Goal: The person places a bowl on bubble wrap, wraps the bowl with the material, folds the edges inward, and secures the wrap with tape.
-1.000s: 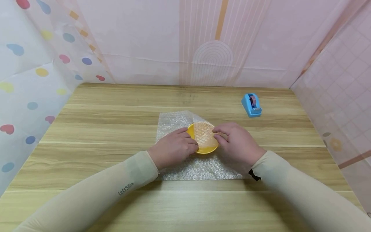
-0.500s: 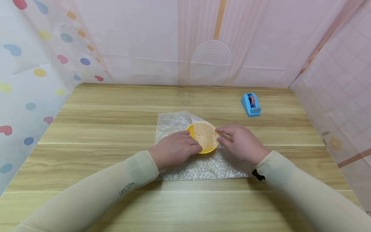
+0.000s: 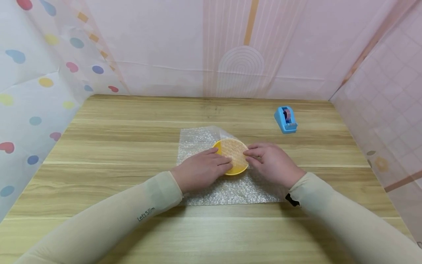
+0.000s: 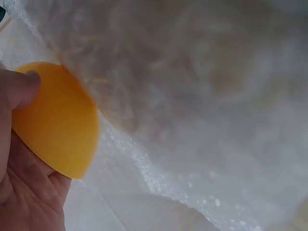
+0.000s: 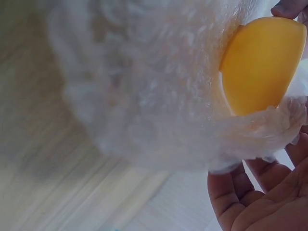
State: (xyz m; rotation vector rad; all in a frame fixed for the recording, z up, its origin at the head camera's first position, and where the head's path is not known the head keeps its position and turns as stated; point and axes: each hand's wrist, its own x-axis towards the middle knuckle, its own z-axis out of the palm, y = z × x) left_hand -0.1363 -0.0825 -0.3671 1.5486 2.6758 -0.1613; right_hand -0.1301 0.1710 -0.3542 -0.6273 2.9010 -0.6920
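Observation:
A round yellow plate (image 3: 236,171) lies on a sheet of bubble wrap (image 3: 217,196), and a folded-over flap of the wrap covers most of its top. My left hand (image 3: 202,169) holds the plate's left side, fingers across its near-left part. In the left wrist view the thumb presses on the bare yellow surface (image 4: 62,120), with other fingers under it. At the right rim my right hand (image 3: 273,163) pinches the edge of the flap between thumb and fingers. Bunched wrap (image 5: 269,125) shows beside those fingers in the right wrist view.
A blue tape dispenser (image 3: 286,120) with a roll of tape stands on the wooden table (image 3: 132,128), back right of the wrap. Patterned sheets hang behind the table (image 3: 158,47) and along both sides.
My left fingers have slid right, further over the plate and flap. The flap has been drawn flatter to the right, and my right hand has shifted slightly right with its edge.

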